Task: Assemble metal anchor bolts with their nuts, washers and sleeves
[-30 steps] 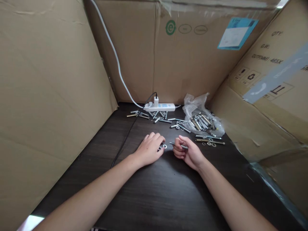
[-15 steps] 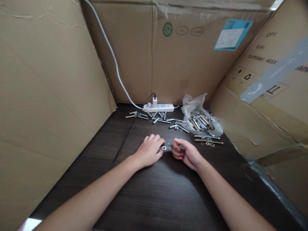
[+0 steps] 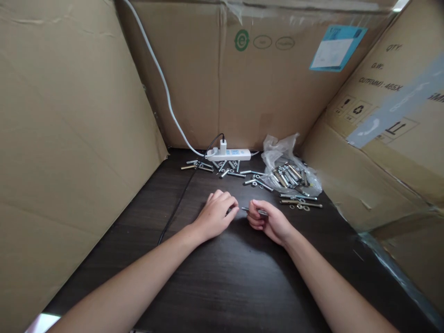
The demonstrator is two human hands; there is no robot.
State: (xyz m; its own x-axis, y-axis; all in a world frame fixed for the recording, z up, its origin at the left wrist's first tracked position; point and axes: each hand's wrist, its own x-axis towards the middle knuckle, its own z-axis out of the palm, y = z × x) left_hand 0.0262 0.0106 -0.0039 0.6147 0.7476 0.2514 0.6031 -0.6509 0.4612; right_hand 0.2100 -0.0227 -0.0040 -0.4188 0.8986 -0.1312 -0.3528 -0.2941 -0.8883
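Metal rod [image 3: 244, 209] in curled right fingers [image 3: 255, 215], tip protruding, left fingers [image 3: 231, 202] bent, hold unclear

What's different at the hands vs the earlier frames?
Left hand: thumb and forefinger drawn together; the washer by their tips is now hidden, possibly pinched. Unchanged: right hand grips a bolt; bag and scattered bolts.

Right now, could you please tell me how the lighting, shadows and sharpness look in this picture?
Head view: a pale sheen on the dark tabletop, with soft shadow below the right hand; also in the head view: wide-angle stretching towards the edges, and small print on the blue-bordered label too blurred to read.
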